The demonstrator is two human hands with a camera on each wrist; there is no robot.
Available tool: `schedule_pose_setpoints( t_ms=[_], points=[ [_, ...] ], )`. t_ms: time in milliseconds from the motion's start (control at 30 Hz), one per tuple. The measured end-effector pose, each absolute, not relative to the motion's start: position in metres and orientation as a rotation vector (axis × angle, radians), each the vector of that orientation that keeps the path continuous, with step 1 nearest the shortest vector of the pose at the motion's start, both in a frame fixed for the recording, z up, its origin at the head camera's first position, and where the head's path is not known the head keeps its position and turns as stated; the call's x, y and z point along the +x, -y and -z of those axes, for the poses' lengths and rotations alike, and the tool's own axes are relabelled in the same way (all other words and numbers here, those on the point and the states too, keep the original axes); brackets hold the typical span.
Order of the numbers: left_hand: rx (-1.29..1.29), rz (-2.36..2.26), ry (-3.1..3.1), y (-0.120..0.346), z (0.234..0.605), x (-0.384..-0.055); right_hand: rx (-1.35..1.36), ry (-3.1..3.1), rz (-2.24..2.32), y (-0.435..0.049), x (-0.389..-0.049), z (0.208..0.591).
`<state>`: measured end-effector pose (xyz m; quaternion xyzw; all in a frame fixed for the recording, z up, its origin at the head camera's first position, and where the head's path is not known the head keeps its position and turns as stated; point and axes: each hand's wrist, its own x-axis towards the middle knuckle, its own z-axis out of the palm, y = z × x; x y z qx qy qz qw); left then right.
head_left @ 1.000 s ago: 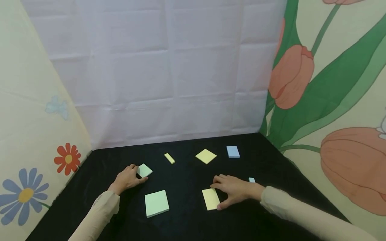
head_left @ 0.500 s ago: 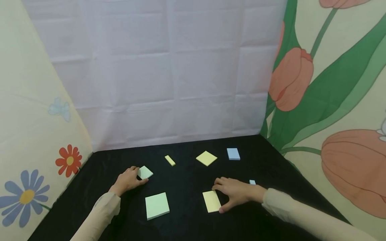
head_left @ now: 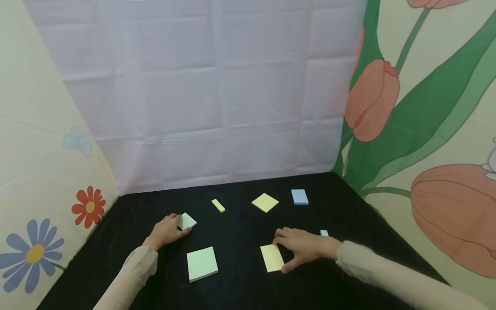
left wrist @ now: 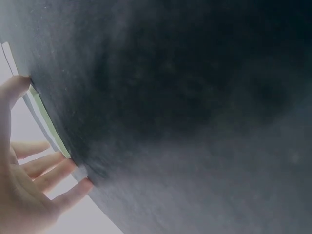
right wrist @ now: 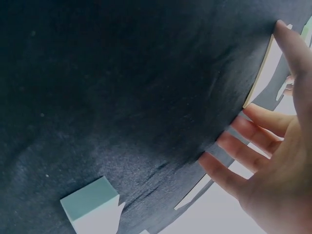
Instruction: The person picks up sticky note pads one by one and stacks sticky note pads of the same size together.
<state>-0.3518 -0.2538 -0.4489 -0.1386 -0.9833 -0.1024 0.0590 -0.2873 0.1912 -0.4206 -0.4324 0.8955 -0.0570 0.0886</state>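
Observation:
Near the left side of the black-covered table, my left hand (head_left: 166, 232) holds a small pale green sticky note pad (head_left: 187, 221), thumb and fingertips at its edges. In the left wrist view, the pad's green edge (left wrist: 49, 119) runs between the thumb and fingers. My right hand (head_left: 304, 245) spans a yellow sticky note pad (head_left: 272, 259), with thumb and index finger at opposite ends of its right side. The right wrist view shows that pad (right wrist: 265, 68) edge-on, lying flat, while the other fingertips rest on the cloth. A larger green sticky note pad (head_left: 202, 263) lies between the hands.
Farther back lie a narrow yellow pad (head_left: 218, 205), a yellow square pad (head_left: 265, 202) turned like a diamond, and a light blue pad (head_left: 299, 196). Behind my right wrist is a small pale blue block (head_left: 323, 233). A white cloth (head_left: 217, 107) hangs behind the table.
My left hand has shifted slightly right, covering a bit more of the small green pad. The right hand and its yellow pad keep their places; the head view has tilted slightly.

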Motion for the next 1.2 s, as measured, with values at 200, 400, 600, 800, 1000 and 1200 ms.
schedule_pose_setpoints(
  t_ms=[200, 400, 600, 800, 1000, 1200],
  points=[
    [-0.423, 0.295, 2.99, 0.2529, 0.4471, -0.3543, -1.274, -2.659, 0.167, -0.1897, -0.2871, 0.4193],
    [-0.421, 0.299, 3.0, 0.2537, 0.4451, -0.3555, -1.286, -2.658, 0.151, -0.1898, -0.2896, 0.4221],
    [-0.414, 0.31, 3.004, 0.2516, 0.4423, -0.3561, -1.281, -2.661, 0.142, -0.1901, -0.2903, 0.4218],
    [-0.393, 0.331, 3.02, 0.2506, 0.4433, -0.3572, -1.275, -2.654, 0.135, -0.1901, -0.2905, 0.421],
    [-0.393, 0.327, 3.016, 0.2516, 0.4462, -0.3595, -1.255, -2.651, 0.136, -0.1895, -0.2909, 0.4212],
    [-0.408, 0.326, 3.003, 0.2515, 0.4475, -0.3615, -1.258, -2.656, 0.143, -0.1907, -0.2908, 0.4239]
  ],
)
